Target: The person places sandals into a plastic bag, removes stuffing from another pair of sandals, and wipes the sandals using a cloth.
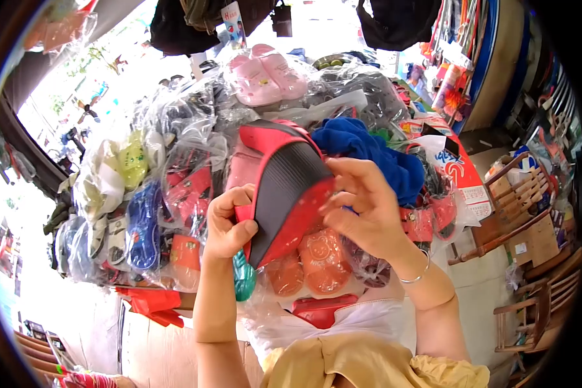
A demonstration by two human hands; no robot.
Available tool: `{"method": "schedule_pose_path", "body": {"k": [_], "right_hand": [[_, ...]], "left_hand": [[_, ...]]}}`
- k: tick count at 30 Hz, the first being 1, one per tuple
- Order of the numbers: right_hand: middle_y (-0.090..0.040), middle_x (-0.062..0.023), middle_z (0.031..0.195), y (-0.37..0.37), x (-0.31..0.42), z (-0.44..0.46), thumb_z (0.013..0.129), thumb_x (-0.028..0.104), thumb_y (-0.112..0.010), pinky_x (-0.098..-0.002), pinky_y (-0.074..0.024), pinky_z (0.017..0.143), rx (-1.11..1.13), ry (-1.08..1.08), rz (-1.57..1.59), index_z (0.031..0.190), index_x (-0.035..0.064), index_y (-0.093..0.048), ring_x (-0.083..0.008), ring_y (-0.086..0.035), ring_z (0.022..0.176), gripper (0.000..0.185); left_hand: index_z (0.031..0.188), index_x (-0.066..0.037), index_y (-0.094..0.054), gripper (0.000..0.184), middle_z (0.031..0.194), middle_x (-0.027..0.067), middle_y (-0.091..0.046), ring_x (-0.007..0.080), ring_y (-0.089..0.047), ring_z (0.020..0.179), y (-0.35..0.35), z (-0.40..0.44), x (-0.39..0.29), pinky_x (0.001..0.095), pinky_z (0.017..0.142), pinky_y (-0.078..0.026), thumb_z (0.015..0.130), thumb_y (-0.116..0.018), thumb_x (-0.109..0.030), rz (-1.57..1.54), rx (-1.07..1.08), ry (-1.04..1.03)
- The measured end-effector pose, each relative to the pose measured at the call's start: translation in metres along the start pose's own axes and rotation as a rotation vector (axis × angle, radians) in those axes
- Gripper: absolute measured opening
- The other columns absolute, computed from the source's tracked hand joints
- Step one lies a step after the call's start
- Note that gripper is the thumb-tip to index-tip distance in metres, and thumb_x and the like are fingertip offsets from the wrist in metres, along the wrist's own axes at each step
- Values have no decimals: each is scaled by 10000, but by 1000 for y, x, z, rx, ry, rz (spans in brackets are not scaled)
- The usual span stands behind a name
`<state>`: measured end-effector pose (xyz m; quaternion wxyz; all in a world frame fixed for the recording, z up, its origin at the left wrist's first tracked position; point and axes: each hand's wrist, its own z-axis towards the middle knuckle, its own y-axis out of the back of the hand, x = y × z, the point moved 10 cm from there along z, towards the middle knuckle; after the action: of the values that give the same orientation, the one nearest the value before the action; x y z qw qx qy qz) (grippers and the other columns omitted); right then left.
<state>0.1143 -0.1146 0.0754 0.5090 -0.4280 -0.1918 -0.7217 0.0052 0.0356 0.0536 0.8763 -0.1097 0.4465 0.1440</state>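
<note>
Now, left hand (pixel 231 221): pinching the red-and-black slipper (pixel 284 184) by its side
Right hand (pixel 363 199): curled at its edge; cannot tell if gripping
Slipper: probably light, flexible; best held by both sides

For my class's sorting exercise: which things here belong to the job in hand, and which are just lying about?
In hand:
red-black item, in left hand; right hand at its edge

Seemingly lying about:
pink clogs
blue slippers
orange slippers
blue cloth (perhaps)
</note>
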Motion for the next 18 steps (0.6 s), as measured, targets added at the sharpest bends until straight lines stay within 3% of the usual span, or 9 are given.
{"method": "schedule_pose_path", "body": {"k": [2, 4, 6, 8, 9, 12, 16, 18], "right_hand": [[-541, -79, 1114, -15, -8, -3, 786, 47, -750, -238, -512, 752, 17, -13, -27, 1310, 17, -471, -121, -573, 925, 595], [-548, -90, 1191, -38, -21, -8, 783, 87, -770, -270, -508, 792, 130, -3, -337, 1322, -15, -451, -130, -582, 938, 634], [-576, -75, 1098, -38, -33, -7, 796, 40, -733, -224, -491, 722, 95, 23, -278, 1316, -19, -466, -83, -564, 851, 587], [-592, -44, 963, -37, -48, -5, 802, 0, -695, -182, -461, 629, 148, -136, -217, 1284, -11, -510, -34, -522, 747, 516], [-589, -14, 876, -38, -37, -2, 807, -37, -650, -161, -425, 567, 88, 0, -221, 1244, -9, -544, -4, -479, 693, 450], [-602, -54, 858, -40, -27, -13, 795, -31, -613, -202, -461, 579, 39, -35, -279, 1226, -4, -569, -54, -518, 668, 435], [-592, -33, 807, -40, -33, -24, 797, -17, -629, -194, -457, 567, 43, -40, -319, 1227, -7, -569, -47, -511, 640, 435], [-587, -29, 805, -34, -32, -25, 799, 3, -649, -189, -453, 571, 32, 5, -241, 1191, -13, -575, -40, -512, 623, 398]], "left_hand": [[746, -67, -478, 290, 799, 34, -574, 110, -526, 772, 7, -12, 1, 244, 701, -416, 775, -723, -219, -29, -68, 16], [787, -80, -492, 229, 812, 8, -598, 82, -565, 751, 21, -17, -3, 222, 699, -462, 797, -694, -188, -157, -291, 12], [811, -95, -491, 186, 816, -7, -612, 65, -577, 725, 24, -15, -9, 222, 683, -487, 812, -666, -157, -185, -293, -36], [801, -100, -481, 175, 818, -1, -616, 66, -581, 728, 25, -14, -14, 220, 676, -486, 812, -647, -153, -162, -318, -36], [808, -101, -476, 162, 819, 3, -621, 69, -591, 728, 28, -16, -11, 223, 679, -499, 817, -628, -157, -174, -337, -12], [830, -95, -491, 144, 832, 9, -632, 75, -605, 735, 25, -18, -12, 227, 689, -513, 824, -614, -170, -194, -352, -23], [863, -88, -509, 127, 855, 16, -644, 84, -619, 757, 18, -29, -13, 233, 706, -524, 826, -612, -152, -186, -374, 5], [851, -104, -494, 213, 888, 41, -641, 118, -631, 765, 18, -30, -11, 269, 690, -552, 819, -648, -248, -149, -310, -13]]}}
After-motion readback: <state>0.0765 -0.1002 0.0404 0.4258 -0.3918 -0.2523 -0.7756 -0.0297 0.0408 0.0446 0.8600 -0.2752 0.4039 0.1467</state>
